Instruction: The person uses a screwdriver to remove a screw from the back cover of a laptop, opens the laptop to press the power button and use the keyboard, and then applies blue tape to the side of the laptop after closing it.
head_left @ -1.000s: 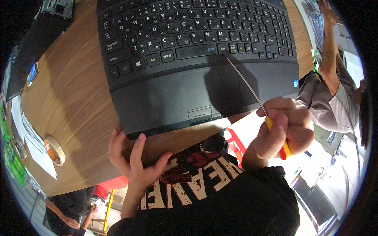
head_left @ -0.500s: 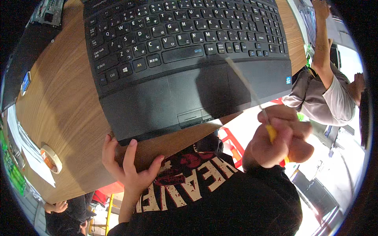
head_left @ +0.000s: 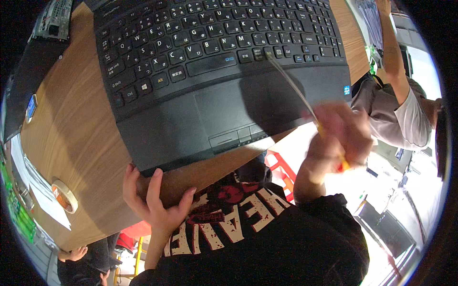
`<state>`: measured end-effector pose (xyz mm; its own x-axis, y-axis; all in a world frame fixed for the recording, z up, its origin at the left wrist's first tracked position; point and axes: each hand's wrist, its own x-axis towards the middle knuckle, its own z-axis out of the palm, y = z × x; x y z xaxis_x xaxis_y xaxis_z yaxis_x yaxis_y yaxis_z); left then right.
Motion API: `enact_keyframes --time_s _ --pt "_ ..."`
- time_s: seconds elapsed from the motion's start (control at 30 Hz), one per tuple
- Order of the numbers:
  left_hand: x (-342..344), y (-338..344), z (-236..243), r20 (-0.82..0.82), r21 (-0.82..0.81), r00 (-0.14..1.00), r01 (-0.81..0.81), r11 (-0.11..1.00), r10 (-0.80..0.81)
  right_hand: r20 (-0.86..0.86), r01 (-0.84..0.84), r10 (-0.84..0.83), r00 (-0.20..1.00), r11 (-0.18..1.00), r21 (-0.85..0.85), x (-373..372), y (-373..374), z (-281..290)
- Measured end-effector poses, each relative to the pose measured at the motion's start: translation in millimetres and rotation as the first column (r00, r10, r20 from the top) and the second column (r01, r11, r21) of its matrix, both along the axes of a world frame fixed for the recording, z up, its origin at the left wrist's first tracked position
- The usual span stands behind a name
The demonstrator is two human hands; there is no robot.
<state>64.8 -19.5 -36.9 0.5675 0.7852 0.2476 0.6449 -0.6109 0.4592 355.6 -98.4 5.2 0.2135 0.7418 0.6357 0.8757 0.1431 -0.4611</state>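
Right hand (head_left: 339,136) grips slim-shafted yellow-red screwdriver (head_left: 320,127) | left hand (head_left: 161,207): fingers spread | black plastic laptop (head_left: 157,124): keyboard (head_left: 210,66) fitted, remaining work unclear

screwdriver (head_left: 302,97) tip: below bottom key row (head_left: 212,65) → over its keys, farther right | laptop (head_left: 219,90): farther left in view

White letters (head_left: 207,45) and symbols (head_left: 144,86) on black keyboard (head_left: 210,66), upper centre. Blue printed sticker (head_left: 347,90) on laptop (head_left: 164,126), right of centre. Large cream lettering (head_left: 220,234) on black shirt (head_left: 286,243), lower centre.
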Motion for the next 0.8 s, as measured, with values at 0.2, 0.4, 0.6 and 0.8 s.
enact_keyframes --time_s 0.2,0.4,0.6,0.8 --pt "1.4 0.3 -1.8 0.004 -0.005 1.0 0.0 1.0 0.0 -0.21 -0.132 0.118 0.971 0.99 -0.057 -2.7 5.0 15.2" --pt "1.5 -1.7 -4.2 0.009 0.015 1.0 -0.022 1.0 0.022 0.072 0.289 -0.284 0.956 0.954 -0.08 -12.5 20.8 -10.6" --pt "0.2 -1.4 -4.2 0.015 0.011 1.0 -0.017 1.0 0.016 -0.314 0.068 -0.008 0.949 0.981 0.182 -20.7 32.2 -13.8" --pt "-1.9 -1.8 -2.7 0.007 0.001 1.0 -0.026 1.0 0.026 -0.079 0.041 -0.032 0.996 0.993 0.113 -16.0 23.9 -17.0"
